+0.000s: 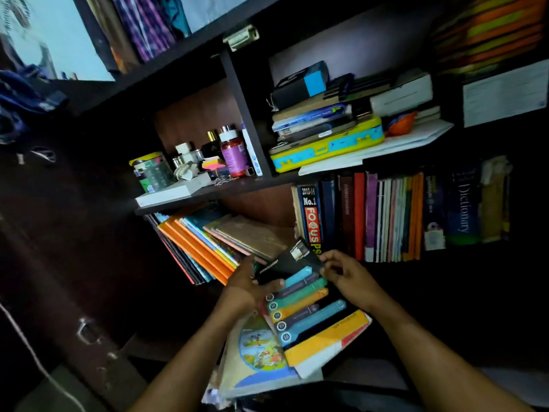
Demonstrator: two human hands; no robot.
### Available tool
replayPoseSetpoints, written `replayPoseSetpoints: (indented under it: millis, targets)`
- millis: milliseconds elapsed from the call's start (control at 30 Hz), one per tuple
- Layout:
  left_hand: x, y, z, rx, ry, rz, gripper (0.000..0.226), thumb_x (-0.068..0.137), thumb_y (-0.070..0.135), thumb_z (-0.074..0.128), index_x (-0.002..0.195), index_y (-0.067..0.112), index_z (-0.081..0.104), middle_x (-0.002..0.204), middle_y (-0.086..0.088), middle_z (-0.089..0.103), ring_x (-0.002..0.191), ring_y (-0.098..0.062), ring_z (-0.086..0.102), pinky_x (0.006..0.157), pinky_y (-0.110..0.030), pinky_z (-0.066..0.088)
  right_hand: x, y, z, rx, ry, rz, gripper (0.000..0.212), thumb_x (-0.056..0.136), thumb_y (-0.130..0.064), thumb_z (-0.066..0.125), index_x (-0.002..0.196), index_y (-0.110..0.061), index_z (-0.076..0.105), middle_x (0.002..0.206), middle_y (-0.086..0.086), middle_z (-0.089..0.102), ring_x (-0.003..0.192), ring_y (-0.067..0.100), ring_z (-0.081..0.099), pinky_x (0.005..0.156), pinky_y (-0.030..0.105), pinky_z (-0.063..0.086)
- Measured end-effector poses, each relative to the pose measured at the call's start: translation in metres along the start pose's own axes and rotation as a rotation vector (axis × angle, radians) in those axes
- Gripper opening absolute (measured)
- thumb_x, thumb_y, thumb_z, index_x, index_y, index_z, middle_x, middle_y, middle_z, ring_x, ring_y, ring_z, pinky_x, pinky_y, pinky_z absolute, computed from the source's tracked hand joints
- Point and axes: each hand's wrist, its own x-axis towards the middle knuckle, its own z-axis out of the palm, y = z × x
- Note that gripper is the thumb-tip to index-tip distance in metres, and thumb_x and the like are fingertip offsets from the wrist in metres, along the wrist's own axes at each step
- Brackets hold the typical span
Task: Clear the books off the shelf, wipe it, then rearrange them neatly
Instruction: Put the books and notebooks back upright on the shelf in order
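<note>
A dark book with coloured bands on its cover [309, 304] is half out of the lower shelf, lying on an illustrated book [255, 355]. My left hand [249, 283] grips its left edge with the thumb across the cover. My right hand [347, 275] pinches its upper right corner. Left of them, orange and blue thin books [202, 242] lean slanted on the shelf. To the right stands a row of upright books [392, 218], among them a red "Focus" volume [312, 221] and a blue Dictionary [465, 203].
The shelf board above [267, 181] carries bottles and jars [234, 153] on the left, and a pile of books on a yellow-blue case [326, 147] on the right. A dark cupboard door [68, 248] stands at the left. A white cable [44, 373] hangs low left.
</note>
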Motion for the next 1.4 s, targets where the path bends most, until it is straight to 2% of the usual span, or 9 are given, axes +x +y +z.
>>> replayPoseSetpoints:
  millis: [100,267,400,500,600,767,1000,1167,1400]
  targets:
    - [0.012,0.009,0.015,-0.283,0.052,-0.08,0.111,0.079,0.018,0.087,0.161,0.018,0.012,0.135,-0.011,0.05,0.121,-0.024,0.055,0.088,-0.028,0.05,-0.002,-0.005,-0.006,0.085,0.096,0.011,0.018,0.099,-0.008,0.061,0.106,-0.024,0.062,0.092,-0.008,0.065,0.091,0.003,0.062,0.081,0.016,0.045]
    - [0.019,0.002,0.025,-0.234,0.17,-0.065,0.114,0.073,0.008,0.091,0.16,0.022,0.02,0.146,-0.019,0.046,0.129,-0.034,0.052,0.096,-0.037,0.05,-0.001,0.002,0.002,-0.026,-0.081,0.059,0.009,0.104,-0.031,0.054,0.112,-0.034,0.049,0.105,0.001,0.071,0.098,0.019,0.069,0.091,0.035,0.052]
    - [0.007,0.011,0.023,-0.764,0.347,-0.063,0.094,0.079,-0.008,0.079,0.155,0.024,0.033,0.128,-0.014,0.06,0.094,-0.024,0.067,0.075,-0.038,0.058,-0.003,-0.001,0.004,-0.08,0.024,-0.047,0.008,0.104,-0.028,0.053,0.107,-0.033,0.047,0.1,-0.008,0.068,0.089,0.007,0.065,0.083,0.03,0.05]
    - [-0.008,0.04,0.032,-0.991,0.124,-0.059,0.044,0.089,0.002,0.073,0.127,0.018,0.057,0.121,-0.018,0.071,0.089,-0.026,0.073,0.074,-0.04,0.063,-0.007,-0.009,-0.002,-0.012,0.303,-0.146,0.012,0.105,-0.022,0.051,0.113,-0.03,0.047,0.086,-0.012,0.071,0.074,-0.002,0.066,0.069,0.024,0.05]
    - [-0.021,0.05,0.049,-0.751,-0.03,0.043,0.057,0.095,0.002,0.067,0.136,0.037,0.047,0.121,0.0,0.073,0.101,-0.017,0.073,0.084,-0.039,0.061,-0.009,-0.014,-0.006,-0.003,0.42,-0.156,0.011,0.107,-0.029,0.046,0.117,-0.031,0.046,0.09,-0.01,0.072,0.076,0.004,0.068,0.067,0.028,0.054]
    - [-0.025,0.048,0.057,-0.414,0.343,0.226,0.074,0.103,0.021,0.058,0.152,0.05,0.011,0.129,0.021,0.053,0.116,-0.005,0.055,0.09,-0.023,0.045,-0.007,-0.015,-0.002,0.017,0.246,-0.016,0.032,0.103,-0.044,0.046,0.133,-0.031,0.047,0.124,-0.011,0.063,0.12,0.012,0.06,0.089,0.015,0.044]
    - [-0.018,0.042,0.076,-0.282,0.337,0.34,0.061,0.104,0.031,0.048,0.139,0.063,0.008,0.136,0.014,0.047,0.113,0.016,0.051,0.085,0.0,0.042,0.001,-0.007,0.0,0.036,0.02,0.177,0.08,0.093,-0.074,0.036,0.159,-0.046,0.001,0.168,-0.014,0.011,0.154,0.014,0.016,0.125,0.045,0.018]
    - [-0.005,0.056,0.09,-0.225,0.335,0.419,0.06,0.107,0.021,0.047,0.141,0.059,0.015,0.139,0.012,0.055,0.125,-0.004,0.056,0.102,-0.024,0.05,0.004,-0.011,-0.004,0.225,0.027,0.128,0.08,0.09,-0.068,0.043,0.159,-0.047,0.007,0.165,-0.016,0.02,0.15,0.007,0.023,0.123,0.037,0.022]
    - [0.01,0.061,0.094,-0.166,0.388,0.413,0.066,0.105,0.013,0.048,0.155,0.042,0.017,0.145,0.003,0.053,0.128,-0.012,0.056,0.1,-0.032,0.054,0.005,-0.006,-0.006,-0.082,0.037,0.134,0.063,0.108,-0.046,0.035,0.157,-0.051,-0.004,0.169,-0.01,0.008,0.153,0.013,0.015,0.123,0.037,0.018]
